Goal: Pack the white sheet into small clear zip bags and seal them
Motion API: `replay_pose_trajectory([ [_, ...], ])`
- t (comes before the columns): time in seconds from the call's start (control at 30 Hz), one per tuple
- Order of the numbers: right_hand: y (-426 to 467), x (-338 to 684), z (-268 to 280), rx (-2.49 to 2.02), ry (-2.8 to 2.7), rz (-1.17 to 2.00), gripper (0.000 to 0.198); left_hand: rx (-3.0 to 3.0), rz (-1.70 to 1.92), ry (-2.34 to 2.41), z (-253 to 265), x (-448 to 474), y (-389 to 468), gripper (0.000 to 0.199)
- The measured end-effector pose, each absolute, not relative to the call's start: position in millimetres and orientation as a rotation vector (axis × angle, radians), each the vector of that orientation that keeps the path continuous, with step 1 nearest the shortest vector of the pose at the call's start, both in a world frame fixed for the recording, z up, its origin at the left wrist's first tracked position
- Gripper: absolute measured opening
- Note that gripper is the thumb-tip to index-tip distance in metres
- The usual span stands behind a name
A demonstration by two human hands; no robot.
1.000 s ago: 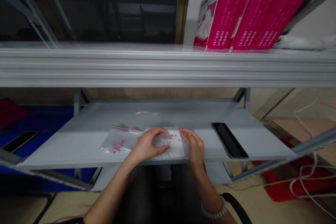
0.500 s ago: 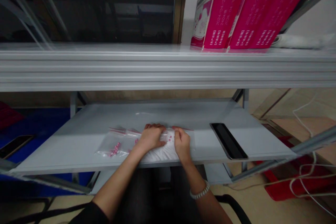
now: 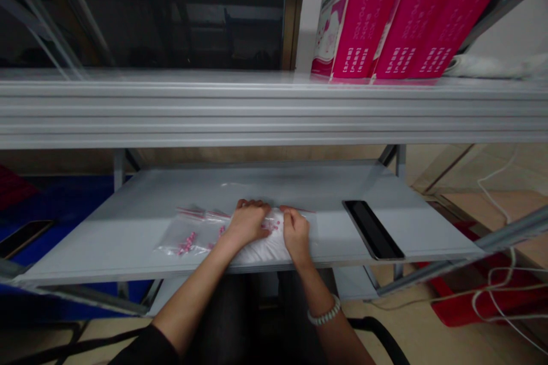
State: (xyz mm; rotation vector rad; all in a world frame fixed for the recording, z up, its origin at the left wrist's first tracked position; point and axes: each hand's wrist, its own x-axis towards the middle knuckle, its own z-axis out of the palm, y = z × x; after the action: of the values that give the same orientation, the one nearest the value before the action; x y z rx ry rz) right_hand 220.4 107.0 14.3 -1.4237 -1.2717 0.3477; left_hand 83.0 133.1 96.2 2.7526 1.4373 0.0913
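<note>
Left hand: lying palm down over the left part of the white sheet, fingers bending, thumb standing apart; whether it is gripping anything beneath cannot be told.

Right hand: closing thumb against curled fingers, gripping the sheet's right edge; a beaded bracelet is circling the wrist.

White sheet, creased: lying between and under the hands at the near edge of the grey tabletop.

Pink beads, small, several: lying on the sheet between the hands.

Zip bags, clear, two: lying left of the left hand, side by side. The outer zip bag is holding a pink cluster; the inner one is partly hiding behind the hand and forearm.

Smartphone, dark-screened: lying slantwise, well right of the right hand.

Magenta cartons, printed: standing on the raised shelf.
</note>
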Motion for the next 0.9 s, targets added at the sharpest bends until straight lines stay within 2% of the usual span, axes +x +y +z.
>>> replay_pose_trajectory([
  [0.9, 111, 216, 13, -1.414, -1.362, 0.341, 0.025, 2.868, 0.008, 1.433, 105, 101, 133, 0.025],
])
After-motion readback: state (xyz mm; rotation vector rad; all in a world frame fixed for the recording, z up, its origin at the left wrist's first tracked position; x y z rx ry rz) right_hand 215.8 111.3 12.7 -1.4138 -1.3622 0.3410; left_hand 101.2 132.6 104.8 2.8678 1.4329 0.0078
